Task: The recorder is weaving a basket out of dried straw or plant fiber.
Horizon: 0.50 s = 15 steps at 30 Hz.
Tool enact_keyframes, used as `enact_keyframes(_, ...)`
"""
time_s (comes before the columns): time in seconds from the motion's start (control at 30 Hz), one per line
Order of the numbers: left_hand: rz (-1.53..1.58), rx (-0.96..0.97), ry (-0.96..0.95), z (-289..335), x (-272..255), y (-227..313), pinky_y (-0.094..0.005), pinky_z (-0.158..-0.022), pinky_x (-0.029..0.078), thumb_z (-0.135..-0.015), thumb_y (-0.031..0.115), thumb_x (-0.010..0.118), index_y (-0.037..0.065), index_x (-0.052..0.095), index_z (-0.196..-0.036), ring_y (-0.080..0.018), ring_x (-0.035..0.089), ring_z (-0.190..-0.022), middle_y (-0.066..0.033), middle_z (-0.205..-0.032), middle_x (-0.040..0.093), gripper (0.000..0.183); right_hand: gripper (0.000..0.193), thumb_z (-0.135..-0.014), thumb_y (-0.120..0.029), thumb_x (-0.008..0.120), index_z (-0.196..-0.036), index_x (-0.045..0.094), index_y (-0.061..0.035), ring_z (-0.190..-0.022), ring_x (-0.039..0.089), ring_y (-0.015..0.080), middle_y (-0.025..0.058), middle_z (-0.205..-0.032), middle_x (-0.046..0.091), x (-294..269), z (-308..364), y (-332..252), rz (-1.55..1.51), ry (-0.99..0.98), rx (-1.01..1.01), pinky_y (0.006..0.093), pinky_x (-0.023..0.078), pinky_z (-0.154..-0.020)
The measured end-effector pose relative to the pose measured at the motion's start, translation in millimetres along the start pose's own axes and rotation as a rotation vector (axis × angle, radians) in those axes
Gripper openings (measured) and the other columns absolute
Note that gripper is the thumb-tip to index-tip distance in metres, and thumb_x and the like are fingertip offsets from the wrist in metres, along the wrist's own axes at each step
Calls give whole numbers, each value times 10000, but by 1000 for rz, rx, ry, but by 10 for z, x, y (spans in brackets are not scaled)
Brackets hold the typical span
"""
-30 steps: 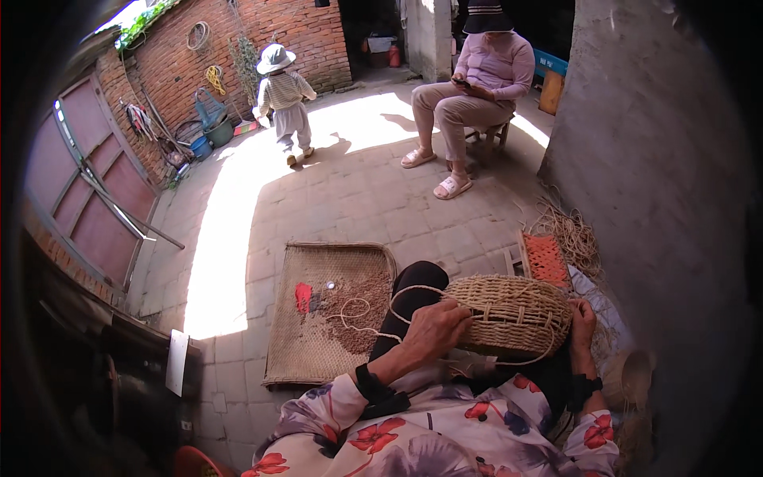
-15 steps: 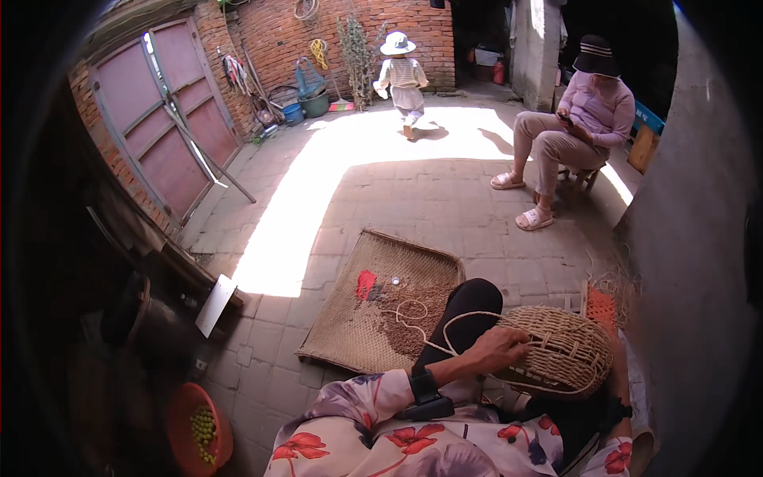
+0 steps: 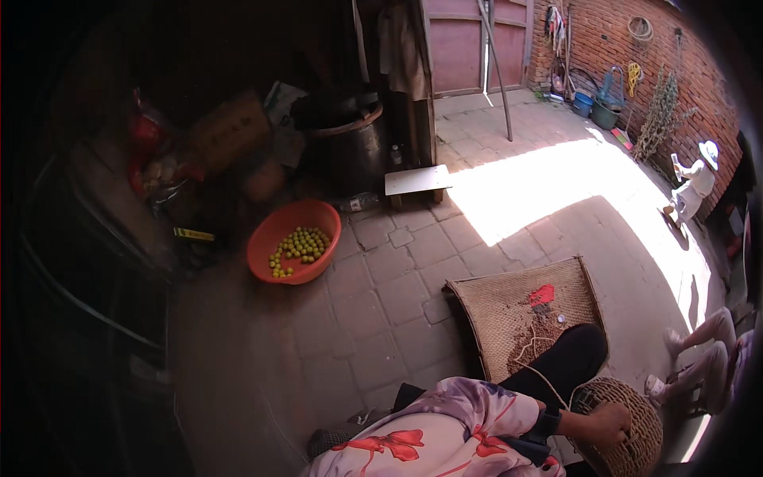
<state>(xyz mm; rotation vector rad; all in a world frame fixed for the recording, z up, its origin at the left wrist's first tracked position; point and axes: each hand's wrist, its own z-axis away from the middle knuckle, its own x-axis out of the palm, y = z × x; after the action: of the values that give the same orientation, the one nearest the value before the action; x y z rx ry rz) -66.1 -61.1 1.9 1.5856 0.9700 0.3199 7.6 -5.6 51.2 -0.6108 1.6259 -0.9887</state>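
At the lower right a woven basket (image 3: pixel 628 457) of straw-coloured cord rests by my dark-trousered knee. My left hand (image 3: pixel 608 424) lies against its side, the fingers curled onto the weave; their tips are partly hidden. A pale cord (image 3: pixel 548 380) runs from the basket over my leg to a woven tray (image 3: pixel 509 298). On that tray are small brown bits, a red scrap (image 3: pixel 541 295) and a small round white thing (image 3: pixel 561 318). My right hand is out of the picture.
To the left, an orange basin (image 3: pixel 256 248) holds several small green fruits. A low white-topped stool (image 3: pixel 417 180) and a large dark vat (image 3: pixel 346 159) stand behind it. A seated person (image 3: pixel 711 350) is at the right; a small person in a hat (image 3: pixel 693 191) stands by the brick wall.
The view has swung left, so the basin shows fully and the basket sits nearer the right edge. My right hand has left the picture. The small person has turned and holds something pale.
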Motion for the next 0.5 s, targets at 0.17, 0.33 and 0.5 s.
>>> enact_keyframes(0.17,78,154,18,-203,-192,266,-496,-719,525,-687,190,629,10,680,-741,-382,658,-746,-215,-733,636,195,311,-996,-237,486,-1112,597,29,-938,626,173,82,-1027,651,407,-238,-327,45,-123,-93,345,506,-840)
enact_keyframes(0.33,71,184,-16,-76,-402,434,-499,-747,508,-700,204,621,12,673,-780,-385,642,-785,-217,-776,628,214,315,-998,-239,482,-1118,596,29,-944,626,174,84,-1035,650,739,-331,-603,57,-210,-158,345,506,-844)
enact_keyframes(0.5,65,186,-41,6,-578,510,-503,-774,491,-713,217,612,15,665,-818,-388,626,-823,-219,-818,620,234,319,-999,-242,478,-1123,595,28,-950,626,176,87,-1044,649,939,-419,-702,68,-255,-173,345,507,-847)
